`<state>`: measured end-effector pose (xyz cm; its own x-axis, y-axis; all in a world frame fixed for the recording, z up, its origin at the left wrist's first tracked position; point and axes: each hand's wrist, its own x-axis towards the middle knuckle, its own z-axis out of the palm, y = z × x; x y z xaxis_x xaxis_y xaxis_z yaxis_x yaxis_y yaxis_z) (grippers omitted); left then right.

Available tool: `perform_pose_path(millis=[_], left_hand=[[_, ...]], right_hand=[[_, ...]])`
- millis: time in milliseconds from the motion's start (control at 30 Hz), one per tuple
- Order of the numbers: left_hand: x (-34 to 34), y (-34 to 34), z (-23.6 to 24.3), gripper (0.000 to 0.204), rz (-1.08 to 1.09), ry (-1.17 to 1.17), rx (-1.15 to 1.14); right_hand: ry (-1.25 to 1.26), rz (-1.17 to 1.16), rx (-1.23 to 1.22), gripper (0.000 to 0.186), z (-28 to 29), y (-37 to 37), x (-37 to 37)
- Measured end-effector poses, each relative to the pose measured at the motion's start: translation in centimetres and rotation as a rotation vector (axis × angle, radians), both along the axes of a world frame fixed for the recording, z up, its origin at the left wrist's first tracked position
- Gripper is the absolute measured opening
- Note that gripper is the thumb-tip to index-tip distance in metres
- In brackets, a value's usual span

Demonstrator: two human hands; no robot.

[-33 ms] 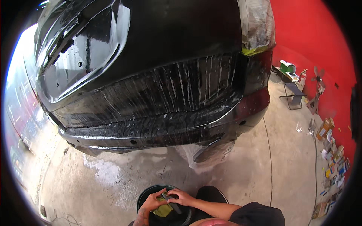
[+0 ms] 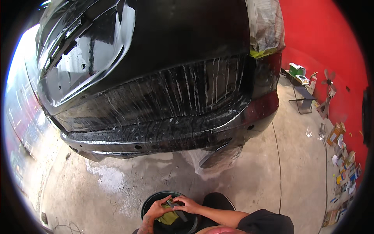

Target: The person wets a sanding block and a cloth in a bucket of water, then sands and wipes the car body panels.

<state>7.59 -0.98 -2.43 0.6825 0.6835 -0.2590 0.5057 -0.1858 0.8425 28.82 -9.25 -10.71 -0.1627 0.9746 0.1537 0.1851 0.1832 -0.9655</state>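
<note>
Low in the picture, my two hands meet over a dark round bucket (image 2: 147, 201). My left hand (image 2: 156, 209) is closed on a yellow-green cloth (image 2: 168, 218), which hangs down below its fingers. With bent fingers my right hand (image 2: 188, 204) pinches a dark grey flat strip (image 2: 180, 214) lying against the cloth. The fingertips of both hands nearly touch. Straight ahead stands the rear of a black car (image 2: 187, 31). Whitish streaks run down its lower panel (image 2: 175, 91), and spots mark the bumper (image 2: 163, 136).
Masking film with yellow-green tape (image 2: 267, 27) covers the car's right rear lamp area. Clear plastic (image 2: 214, 163) hangs under the bumper. A wet patch (image 2: 107, 177) marks the concrete floor. Along the red wall stand a folding chair (image 2: 303, 97), a fire extinguisher (image 2: 313, 79), a fan (image 2: 329, 78) and several cans and boxes (image 2: 343, 171).
</note>
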Motion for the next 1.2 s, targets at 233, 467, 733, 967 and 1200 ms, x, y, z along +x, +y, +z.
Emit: perform_pose_path(millis=[233,467,733,967,1200], left_hand=[[-0.2,0.2,-0.5,0.087,-0.050,-0.042,-0.003],[0.2,0.0,0.4,0.093,-0.067,-0.036,-0.009],[0.1,0.2,-0.8,0.104,-0.070,0.088,0.049],[0.7,-0.4,-0.1,0.085,-0.191,0.389,0.240],[0.6,-0.5,0.4,0.078,-0.176,0.519,0.244]], right_hand=[[0.059,0.027,-0.100,0.047,0.6,-0.5,-0.1],[0.011,-0.058,0.051,0.047,0.2,-0.8,-0.6],[-0.005,-0.104,0.121,0.044,0.4,-0.9,-0.6],[0.019,-0.181,0.105,0.048,-0.6,-1.0,-0.9],[0.065,-0.184,0.142,0.054,-0.5,-1.0,-1.4]])
